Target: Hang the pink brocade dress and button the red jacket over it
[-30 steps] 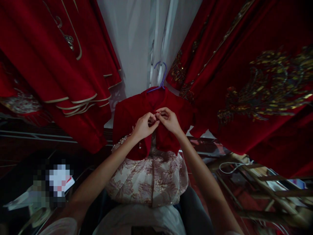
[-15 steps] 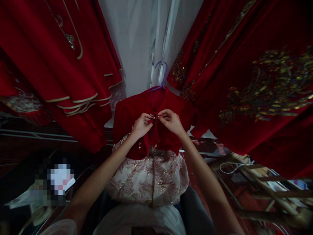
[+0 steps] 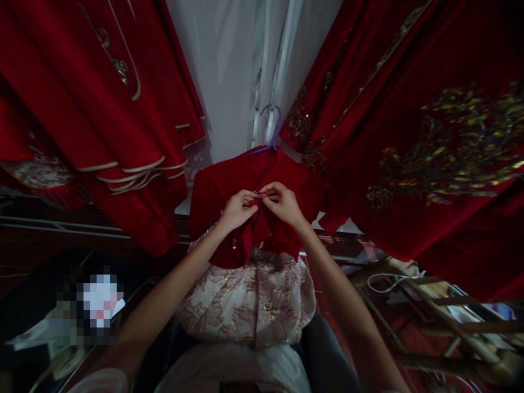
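A short red jacket hangs on a purple hanger in front of me. At its front opening, my left hand pinches the left edge by a small beaded fastener. My right hand pinches the other side of that fastener, its fingertips nearly meeting those of the left. Fingers hide most of the fastener's detail. More beaded fasteners dangle lower on the jacket front. Below the jacket, a pale brocade garment with a floral pattern spreads over my lap.
Red garments with pale piping hang at left. At right hangs a red garment with gold sequin embroidery. A wooden rack with a white cable stands lower right. A pixelated patch covers something at lower left.
My right hand has moved slightly left, bringing the two jacket edges closer together at the fastener. My left hand has stayed nearly in place.
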{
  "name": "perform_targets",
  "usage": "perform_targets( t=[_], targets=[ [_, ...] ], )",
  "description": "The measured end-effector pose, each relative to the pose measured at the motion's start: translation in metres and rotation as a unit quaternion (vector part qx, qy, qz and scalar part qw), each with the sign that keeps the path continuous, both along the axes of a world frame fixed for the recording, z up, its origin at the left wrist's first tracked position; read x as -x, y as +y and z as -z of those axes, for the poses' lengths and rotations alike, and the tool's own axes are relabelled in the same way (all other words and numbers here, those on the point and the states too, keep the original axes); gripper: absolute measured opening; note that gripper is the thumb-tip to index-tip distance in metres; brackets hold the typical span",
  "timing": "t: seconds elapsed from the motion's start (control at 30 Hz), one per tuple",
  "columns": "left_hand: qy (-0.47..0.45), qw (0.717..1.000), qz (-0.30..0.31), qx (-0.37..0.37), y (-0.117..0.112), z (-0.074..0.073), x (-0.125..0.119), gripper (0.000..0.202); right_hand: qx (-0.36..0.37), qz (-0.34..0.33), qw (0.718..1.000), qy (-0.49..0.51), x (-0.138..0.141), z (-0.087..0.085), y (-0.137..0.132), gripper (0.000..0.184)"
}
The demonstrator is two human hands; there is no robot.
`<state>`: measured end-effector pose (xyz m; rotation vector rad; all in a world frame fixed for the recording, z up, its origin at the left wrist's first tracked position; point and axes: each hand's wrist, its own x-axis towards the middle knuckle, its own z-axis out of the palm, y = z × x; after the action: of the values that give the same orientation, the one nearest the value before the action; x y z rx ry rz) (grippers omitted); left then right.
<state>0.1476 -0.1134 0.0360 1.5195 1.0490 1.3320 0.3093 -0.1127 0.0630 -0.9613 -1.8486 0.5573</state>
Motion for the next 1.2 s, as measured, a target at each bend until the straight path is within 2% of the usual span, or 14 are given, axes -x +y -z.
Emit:
perform_targets(
  t=[0.27, 0.4, 0.67, 0.8, 0.97, 1.03, 1.1, 1.2],
  targets=[
    [0.134, 0.987, -0.001, -0.089, 0.004, -0.008, 0.003, 0.012, 0.007, -0.02, 1.0, -0.004, -0.005, -0.003, -0.002, 0.015],
    [0.201, 0.968, 0.011, -0.153, 0.004, -0.014, 0.006, 0.009, 0.027, -0.032, 0.999, 0.01, -0.008, -0.002, 0.0, 0.017],
    [0.305, 0.925, 0.028, -0.225, -0.001, -0.03, 0.009, 0.008, 0.063, -0.043, 0.997, 0.014, -0.008, -0.004, 0.006, 0.022],
    [0.291, 0.929, 0.038, -0.226, 0.004, -0.03, 0.01, 0.007, 0.073, -0.054, 0.996, 0.026, -0.011, -0.005, 0.004, 0.024],
    [0.253, 0.939, 0.08, -0.218, 0.004, -0.027, 0.007, 0.006, 0.062, -0.067, 0.996, 0.015, -0.011, -0.003, 0.007, 0.023],
    [0.254, 0.939, 0.057, -0.226, 0.002, -0.024, 0.003, 0.005, 0.034, -0.031, 0.998, 0.03, -0.004, 0.002, 0.007, 0.025],
    [0.23, 0.95, 0.015, -0.211, 0.001, -0.018, -0.003, 0.007, 0.01, 0.028, 0.996, 0.086, 0.006, 0.013, 0.002, 0.033],
    [0.111, 0.985, -0.017, -0.134, 0.004, -0.003, -0.008, 0.009, 0.014, 0.088, 0.982, 0.168, 0.02, 0.039, -0.017, 0.05]
  ],
)
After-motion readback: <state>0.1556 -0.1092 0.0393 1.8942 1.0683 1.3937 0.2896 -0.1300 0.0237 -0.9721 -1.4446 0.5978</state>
